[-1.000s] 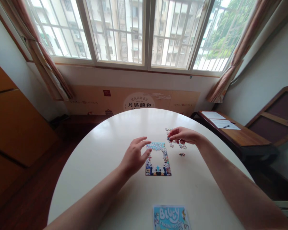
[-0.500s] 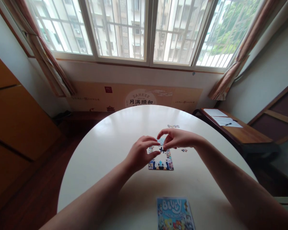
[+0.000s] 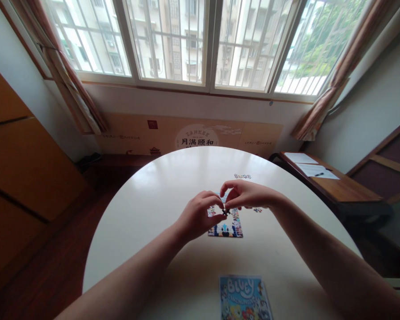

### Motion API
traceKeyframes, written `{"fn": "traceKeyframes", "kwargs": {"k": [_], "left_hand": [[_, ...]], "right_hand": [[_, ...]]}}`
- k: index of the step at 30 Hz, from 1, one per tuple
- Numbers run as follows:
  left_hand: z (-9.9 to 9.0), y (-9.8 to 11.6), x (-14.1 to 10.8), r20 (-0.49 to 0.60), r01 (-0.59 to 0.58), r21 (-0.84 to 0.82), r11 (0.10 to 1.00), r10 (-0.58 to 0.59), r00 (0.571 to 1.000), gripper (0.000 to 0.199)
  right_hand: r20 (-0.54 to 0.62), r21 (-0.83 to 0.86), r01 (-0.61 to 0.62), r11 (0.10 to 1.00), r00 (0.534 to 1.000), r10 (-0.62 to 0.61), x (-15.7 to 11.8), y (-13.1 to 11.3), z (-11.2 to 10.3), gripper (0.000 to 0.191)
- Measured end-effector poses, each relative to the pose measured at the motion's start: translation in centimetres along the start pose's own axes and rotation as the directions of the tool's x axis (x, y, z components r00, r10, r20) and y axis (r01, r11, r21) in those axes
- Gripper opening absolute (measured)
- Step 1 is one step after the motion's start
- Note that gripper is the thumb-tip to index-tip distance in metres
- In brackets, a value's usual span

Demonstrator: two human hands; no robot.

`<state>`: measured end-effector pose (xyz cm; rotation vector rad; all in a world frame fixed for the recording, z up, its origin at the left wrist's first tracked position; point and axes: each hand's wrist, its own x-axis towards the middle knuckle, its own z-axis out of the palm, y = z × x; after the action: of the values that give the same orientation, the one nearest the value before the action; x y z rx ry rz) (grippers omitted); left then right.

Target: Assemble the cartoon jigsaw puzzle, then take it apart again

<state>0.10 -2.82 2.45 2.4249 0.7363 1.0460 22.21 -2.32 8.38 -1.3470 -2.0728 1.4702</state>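
Note:
A small dark jigsaw piece (image 3: pixel 226 213) is held up between the fingertips of both hands. My left hand (image 3: pixel 200 211) pinches it from the left with thumb and fingers. From above and to the right, my right hand (image 3: pixel 248 194) grips its upper edge, fingers curled. Below them lies a partly assembled jigsaw puzzle (image 3: pixel 225 230), its frame joined around a bare white middle. The hands cover much of its upper part. Loose jigsaw pieces (image 3: pixel 242 177) lie beyond my right hand, and a few more (image 3: pixel 258 210) sit under its wrist.
A blue Bluey picture sheet (image 3: pixel 245 298) lies near me on the round white table (image 3: pixel 136 209). At the right stands a wooden side table (image 3: pixel 350 189) with papers (image 3: pixel 316 170) and a pen. An orange-brown cabinet (image 3: pixel 16 146) is at the left, and barred windows are ahead.
My left thumb and fingers have closed in on the dark piece, which has turned and sits slightly lower. The right hand still grips it. The whole view has shifted slightly.

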Motion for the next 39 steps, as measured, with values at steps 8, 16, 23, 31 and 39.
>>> {"fn": "traceKeyframes", "kwargs": {"k": [8,16,23,31,39], "left_hand": [[-0.2,-0.1,0.2,-0.162,0.059,0.092,0.994,-0.044,0.986,0.016],[-0.4,-0.1,0.1,-0.181,0.062,0.150,0.987,-0.034,0.983,0.019],[-0.5,0.2,0.2,-0.116,0.040,0.137,0.990,-0.024,0.993,0.008],[-0.5,-0.2,0.1,-0.126,0.065,0.086,0.994,-0.054,0.991,0.014],[-0.2,-0.3,0.4,-0.066,-0.006,0.027,1.000,0.007,0.998,0.017]], "right_hand": [[-0.032,0.071,0.030,0.997,0.999,-0.028,0.2,0.1,0.1,0.031],[-0.151,0.107,0.076,0.991,0.987,-0.059,1.2,0.5,0.7,0.022],[-0.187,0.184,0.094,0.978,0.981,-0.059,1.3,0.7,0.4,0.023],[-0.084,0.344,0.058,0.937,0.996,-0.031,1.1,1.4,0.3,0.053],[-0.074,0.314,0.021,0.949,0.997,0.002,0.8,1.2,0.2,0.058]]}}
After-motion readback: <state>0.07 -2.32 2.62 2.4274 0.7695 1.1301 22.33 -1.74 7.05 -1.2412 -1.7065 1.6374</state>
